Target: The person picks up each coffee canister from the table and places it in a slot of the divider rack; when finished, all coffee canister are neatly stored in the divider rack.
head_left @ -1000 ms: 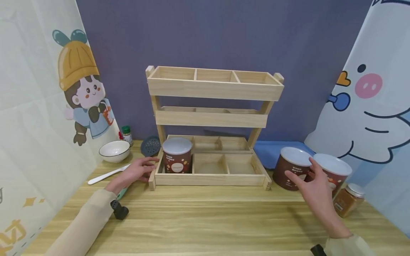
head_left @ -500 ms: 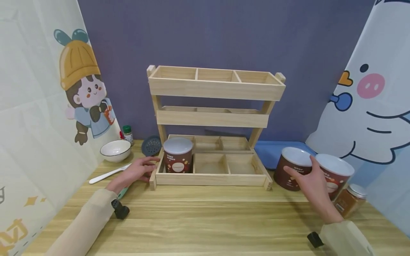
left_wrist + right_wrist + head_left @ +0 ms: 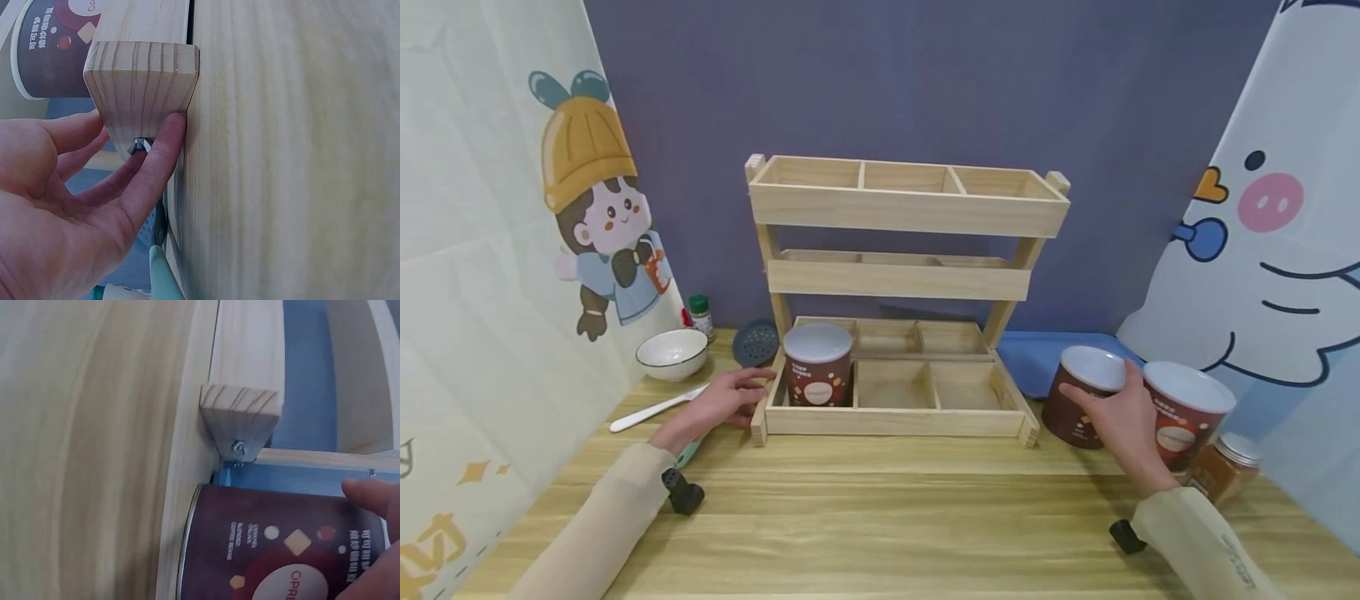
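My right hand (image 3: 1123, 421) grips a brown coffee can (image 3: 1062, 415) with a white lid, thumb on its near side, on the table right of the wooden rack (image 3: 891, 423). In the right wrist view, that can (image 3: 250, 509) stands beside the rack's foot, and fingers reach its lid end. A second coffee can (image 3: 1180, 437) stands just right of the hand. My left hand (image 3: 722, 402) rests against the rack's left end; in the left wrist view its extended fingers touch the wooden foot (image 3: 142, 81) around a wing nut. Another coffee can (image 3: 818, 379) sits in the lower left compartment.
A spice jar (image 3: 1223, 468) stands beside the right cans, and a blue tray (image 3: 1026, 354) lies behind. At left are a white bowl (image 3: 672, 354), a white-handled utensil (image 3: 651, 412), a dark skimmer (image 3: 756, 342) and a green-capped bottle (image 3: 701, 317).
My right hand has settled lower and closer round the coffee can, its forearm shifting left. The cans have hardly moved. My left hand stays at the rack's end.
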Demonstrator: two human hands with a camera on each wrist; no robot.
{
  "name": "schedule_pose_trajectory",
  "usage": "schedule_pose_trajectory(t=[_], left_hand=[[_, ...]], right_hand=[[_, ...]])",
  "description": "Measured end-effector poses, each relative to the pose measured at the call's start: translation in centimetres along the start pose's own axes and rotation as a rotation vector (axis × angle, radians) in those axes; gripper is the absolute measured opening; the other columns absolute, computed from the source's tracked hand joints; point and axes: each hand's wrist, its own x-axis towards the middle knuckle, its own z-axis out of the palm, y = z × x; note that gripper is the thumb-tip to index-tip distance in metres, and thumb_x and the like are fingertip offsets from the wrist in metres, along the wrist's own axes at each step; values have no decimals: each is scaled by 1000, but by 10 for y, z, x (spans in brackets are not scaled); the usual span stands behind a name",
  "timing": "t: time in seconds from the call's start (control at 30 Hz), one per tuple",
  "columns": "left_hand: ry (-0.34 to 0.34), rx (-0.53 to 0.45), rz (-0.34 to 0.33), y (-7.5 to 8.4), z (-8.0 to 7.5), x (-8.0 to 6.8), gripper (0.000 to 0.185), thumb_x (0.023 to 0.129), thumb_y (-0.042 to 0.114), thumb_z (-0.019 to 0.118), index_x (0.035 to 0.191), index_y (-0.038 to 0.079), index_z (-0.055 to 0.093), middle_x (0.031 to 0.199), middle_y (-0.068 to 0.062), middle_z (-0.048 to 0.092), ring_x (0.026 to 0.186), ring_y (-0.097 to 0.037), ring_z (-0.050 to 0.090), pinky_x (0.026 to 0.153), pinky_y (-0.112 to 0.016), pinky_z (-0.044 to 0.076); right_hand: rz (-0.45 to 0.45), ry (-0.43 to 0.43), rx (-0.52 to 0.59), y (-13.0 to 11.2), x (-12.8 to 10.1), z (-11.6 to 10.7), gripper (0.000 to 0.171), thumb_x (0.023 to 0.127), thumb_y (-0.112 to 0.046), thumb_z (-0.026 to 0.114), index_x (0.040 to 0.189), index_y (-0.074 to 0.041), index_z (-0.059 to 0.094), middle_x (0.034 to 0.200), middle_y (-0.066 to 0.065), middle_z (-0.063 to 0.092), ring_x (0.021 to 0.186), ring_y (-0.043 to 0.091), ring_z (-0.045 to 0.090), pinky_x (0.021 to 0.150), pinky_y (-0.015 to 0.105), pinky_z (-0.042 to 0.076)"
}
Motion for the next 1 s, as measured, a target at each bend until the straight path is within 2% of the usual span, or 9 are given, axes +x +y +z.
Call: schedule_pose_trajectory(t=[0.2, 0.63, 1.0], left_hand=[[9, 10, -5, 2, -1, 2, 47, 108, 11, 47, 152, -2, 38, 115, -21, 67, 90, -20, 68, 72, -37, 58], [13, 13, -6, 0, 0, 2, 47, 108, 12, 47, 152, -1, 38, 112, -18, 68, 90, -20, 68, 72, -37, 58], [2, 3, 0, 2, 1, -2, 48, 108, 12, 47, 152, -4, 37, 115, -24, 66, 89, -21, 68, 72, -38, 58]], right_hand=[[14, 60, -33, 5, 6, 1, 114, 83, -49, 81, 160, 2, 14, 149, 38, 35, 129, 53, 40, 102, 66, 34], [8, 36, -95, 6, -2, -4, 113, 82, -57, 78, 160, 1, 19, 149, 37, 37, 126, 56, 40, 98, 68, 35], [-51, 27, -107, -17, -9, -19, 112, 81, -56, 79, 160, 0, 22, 145, 37, 41, 121, 54, 44, 88, 64, 40]])
